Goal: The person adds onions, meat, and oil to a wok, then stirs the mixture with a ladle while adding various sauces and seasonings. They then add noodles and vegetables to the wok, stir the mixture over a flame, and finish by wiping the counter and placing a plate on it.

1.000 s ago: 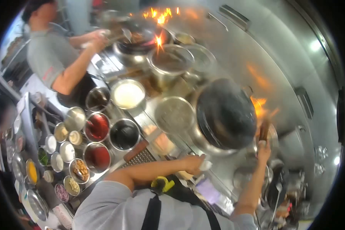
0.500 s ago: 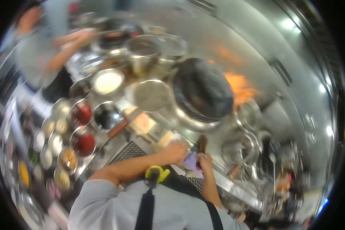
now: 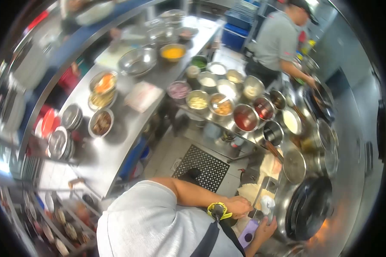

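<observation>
My left hand (image 3: 240, 207) has its fingers curled in, with a yellow and black band at the wrist; what its fingers hold is hidden. Close by, my right hand (image 3: 265, 230) is closed at the edge of a purple cloth-like thing (image 3: 248, 232) with a dark round spot. Just beyond both hands lies a crumpled white thing (image 3: 267, 204), beside pale cloths (image 3: 249, 191) on the counter edge. A large black wok (image 3: 315, 207) sits to the right of my right hand, with orange flame (image 3: 323, 231) at its near side.
Ahead stand metal bowls of red sauce (image 3: 245, 118) and other ingredients, with a strainer (image 3: 294, 165) nearer the wok. A co-worker (image 3: 275, 38) works at the far stove. At left is a steel table (image 3: 128, 128) with several bowls. A perforated black mat (image 3: 200, 168) covers some floor.
My view has swung left, bringing the steel table and floor mat into fuller view. The brown bundle formerly by my right hand no longer shows. My hands stay close together near the purple thing.
</observation>
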Motion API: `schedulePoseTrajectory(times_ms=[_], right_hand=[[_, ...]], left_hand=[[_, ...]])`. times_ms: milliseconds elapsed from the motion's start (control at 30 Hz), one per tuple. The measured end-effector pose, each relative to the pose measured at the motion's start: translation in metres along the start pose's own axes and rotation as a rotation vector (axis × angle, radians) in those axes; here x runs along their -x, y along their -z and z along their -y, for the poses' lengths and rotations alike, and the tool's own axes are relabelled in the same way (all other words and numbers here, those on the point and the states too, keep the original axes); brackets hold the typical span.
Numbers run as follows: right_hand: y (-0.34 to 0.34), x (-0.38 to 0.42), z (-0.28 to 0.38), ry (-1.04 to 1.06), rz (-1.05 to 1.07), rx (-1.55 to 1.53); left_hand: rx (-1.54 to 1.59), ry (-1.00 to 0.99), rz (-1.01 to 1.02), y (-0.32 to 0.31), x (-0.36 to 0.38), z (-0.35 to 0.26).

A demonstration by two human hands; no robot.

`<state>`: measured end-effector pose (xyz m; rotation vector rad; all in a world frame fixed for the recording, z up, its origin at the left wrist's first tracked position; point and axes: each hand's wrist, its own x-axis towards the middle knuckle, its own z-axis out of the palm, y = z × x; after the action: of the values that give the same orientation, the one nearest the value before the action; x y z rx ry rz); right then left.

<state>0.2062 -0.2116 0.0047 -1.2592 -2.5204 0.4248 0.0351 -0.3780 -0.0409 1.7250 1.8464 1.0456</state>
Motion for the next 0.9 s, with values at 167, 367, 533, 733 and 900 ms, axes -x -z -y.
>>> schedulePoseTrajectory(times_ms=[167, 367, 533, 733, 900], right_hand=[[0.051, -0.023, -0.006, -0.023, 0.138, 0.028], [0.104, 0.011, -0.097, -0.317, 0.159, 0.098], [0.129, 0.112, -0.182, -0.714, 0.245, 0.25], [0.095, 0.216, -0.219, -0.745, -0.365, 0.279], [0.133, 0.235, -0.162, -0.874, -0.774, -0.637]], left_hand=[[-0.05, 0.084, -0.184, 0.007, 0.021, 0.004], [-0.007, 0.14, -0.092, 0.03, 0.038, 0.003], [0.04, 0.253, 0.194, 0.043, 0.02, -0.031], [0.085, -0.025, 0.3, 0.007, -0.017, -0.035], [0.072, -0.254, 0.421, -0.005, -0.068, -0.038]])
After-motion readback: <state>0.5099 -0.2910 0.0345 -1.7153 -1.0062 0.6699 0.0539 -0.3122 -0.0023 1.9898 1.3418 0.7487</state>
